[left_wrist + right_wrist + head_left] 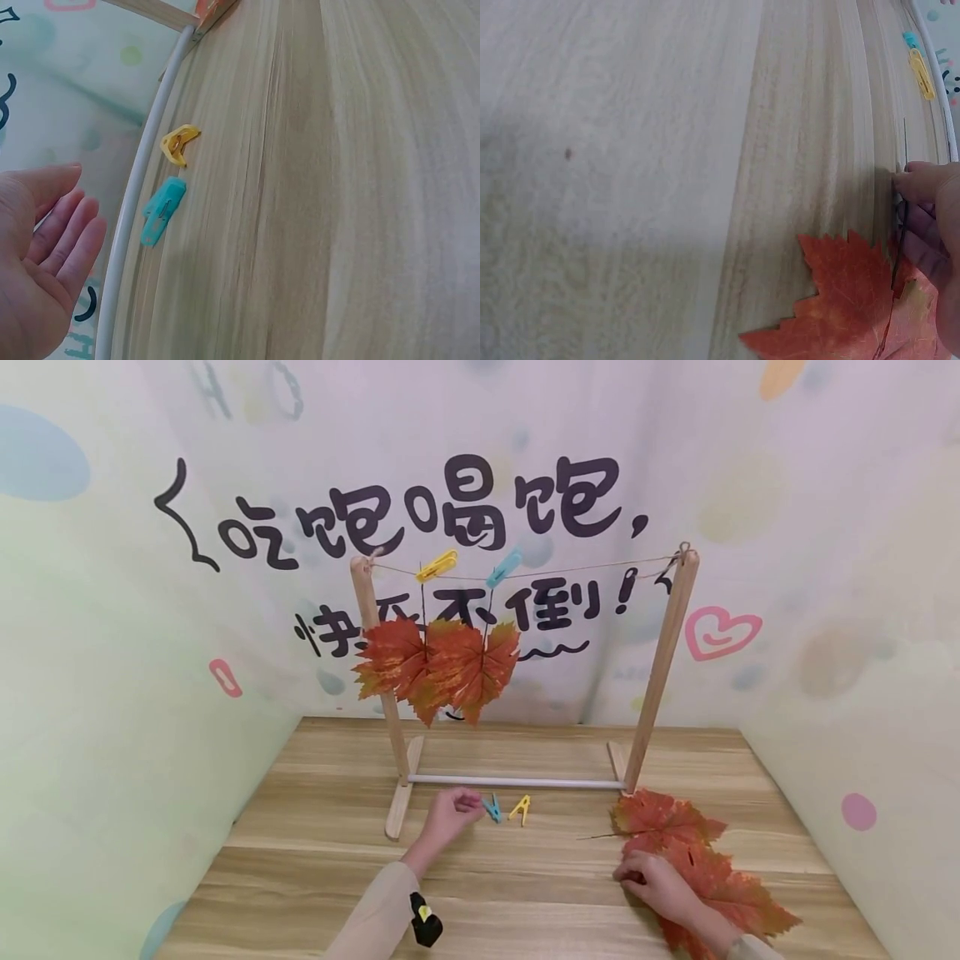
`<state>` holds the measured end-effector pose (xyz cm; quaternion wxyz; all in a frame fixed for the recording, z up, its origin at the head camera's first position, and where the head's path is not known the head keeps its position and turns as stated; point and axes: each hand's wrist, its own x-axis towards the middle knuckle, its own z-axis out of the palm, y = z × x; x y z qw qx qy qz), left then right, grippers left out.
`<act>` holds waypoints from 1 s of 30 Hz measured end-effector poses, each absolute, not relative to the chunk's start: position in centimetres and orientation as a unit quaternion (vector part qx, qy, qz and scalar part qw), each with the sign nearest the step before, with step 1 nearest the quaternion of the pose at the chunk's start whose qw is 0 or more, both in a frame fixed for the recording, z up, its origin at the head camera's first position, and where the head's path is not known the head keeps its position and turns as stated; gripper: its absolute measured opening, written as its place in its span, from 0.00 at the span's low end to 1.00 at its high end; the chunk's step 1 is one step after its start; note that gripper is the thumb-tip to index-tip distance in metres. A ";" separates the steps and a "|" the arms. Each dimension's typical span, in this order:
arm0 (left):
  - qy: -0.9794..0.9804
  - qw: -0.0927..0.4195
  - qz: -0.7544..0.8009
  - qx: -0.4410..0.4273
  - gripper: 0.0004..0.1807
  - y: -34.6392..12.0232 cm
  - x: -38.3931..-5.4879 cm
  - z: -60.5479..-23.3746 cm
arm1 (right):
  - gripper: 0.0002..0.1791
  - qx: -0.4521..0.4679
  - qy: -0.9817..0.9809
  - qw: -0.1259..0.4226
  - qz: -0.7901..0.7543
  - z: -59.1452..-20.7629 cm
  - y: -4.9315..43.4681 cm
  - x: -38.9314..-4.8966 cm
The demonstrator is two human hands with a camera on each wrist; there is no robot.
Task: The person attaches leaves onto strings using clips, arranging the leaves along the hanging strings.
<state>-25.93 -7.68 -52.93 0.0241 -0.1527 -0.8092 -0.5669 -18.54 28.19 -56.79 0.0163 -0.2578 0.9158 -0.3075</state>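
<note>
Red-orange, the leaf (pixel 840 292) lies just under your right hand (pixel 654 887), its blade flat on the table (pixel 540 877) and its dark stem (pixel 897 259) running up to your fingertips. Your thumb and curled fingers pinch that stem. It belongs to a group of overlapping leaves (pixel 738 893); part of the group reaches past your hand toward the frame, and part spreads beyond your wrist to the right. The far leaf's thin stalk (pixel 596 837) points left across the wood.

Your left hand (pixel 455 814) holds nothing: the thumb stands apart from the loosely bent fingers. Just to the right of its fingertips, a blue peg (pixel 492 808) lies on the table, with a yellow peg (pixel 521 810) close by on its far side. You have both in front of the white bar (pixel 517 782) that joins the feet of the wooden frame (pixel 663 677).

Above, a cord (pixel 592 566) runs between the posts. Another yellow peg (pixel 437 566) and another blue peg (pixel 503 568) clip two hanging leaves (pixel 480 664) to it, toward the left post, their blades overlapping. Behind the frame you face a pale wall (pixel 450 410) with black writing (pixel 472 506) and a pink heart (pixel 722 633).
</note>
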 end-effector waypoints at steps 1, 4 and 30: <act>-0.810 0.021 -0.566 -0.153 0.11 -7.7 -25.9 -53.1 | 0.08 -0.260 0.916 0.013 -0.303 -56.7 28.2 -18.5; -0.811 0.016 -0.564 -0.154 0.11 -7.5 -25.8 -53.4 | 0.08 -0.280 0.910 -0.012 -0.306 -56.3 28.2 -18.6; -0.856 -0.007 -0.499 -0.139 0.18 -3.0 -26.2 -54.9 | 0.08 -0.288 0.868 -0.051 -0.401 -51.1 26.6 -19.7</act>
